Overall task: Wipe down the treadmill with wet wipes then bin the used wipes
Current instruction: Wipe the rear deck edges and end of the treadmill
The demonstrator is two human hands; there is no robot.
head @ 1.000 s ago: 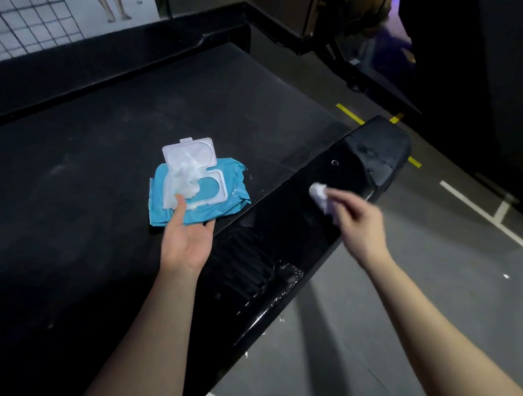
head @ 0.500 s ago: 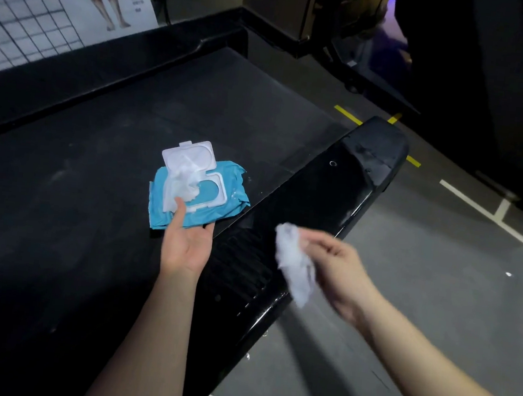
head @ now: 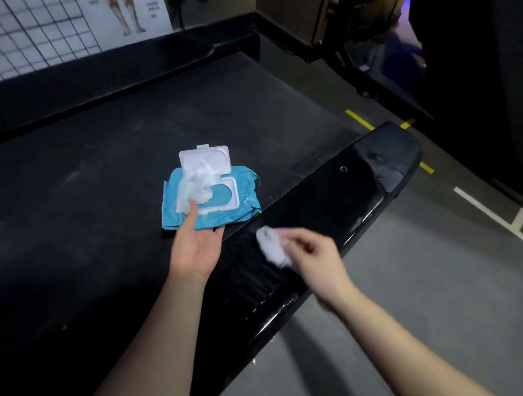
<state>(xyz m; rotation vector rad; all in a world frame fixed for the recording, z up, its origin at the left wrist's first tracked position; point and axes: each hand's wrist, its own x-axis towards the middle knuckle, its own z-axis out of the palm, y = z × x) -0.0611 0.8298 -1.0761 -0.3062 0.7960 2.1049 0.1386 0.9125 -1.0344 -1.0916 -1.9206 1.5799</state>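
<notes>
The blue pack [head: 247, 201] lies on the treadmill belt [head: 92, 213], lid [head: 205, 157] flipped open, a fresh sheet [head: 195, 188] bunched out of its opening. The left hand [head: 196, 249] pinches its near edge, thumb on top. To the right, the right hand [head: 315, 260] grasps a crumpled wipe [head: 270, 246] over the ribbed side rail [head: 333, 204].

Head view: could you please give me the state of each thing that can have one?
wipes pack: lid open, lying on the belt.
next wipe: sticking partway out of the opening.
used wipe: bunched, blurred, over the side rail.
side rail: glossy, with wet droplets.
left hand: holds the pack's near edge, thumb on top.
right hand: pinches the used wipe.
</notes>
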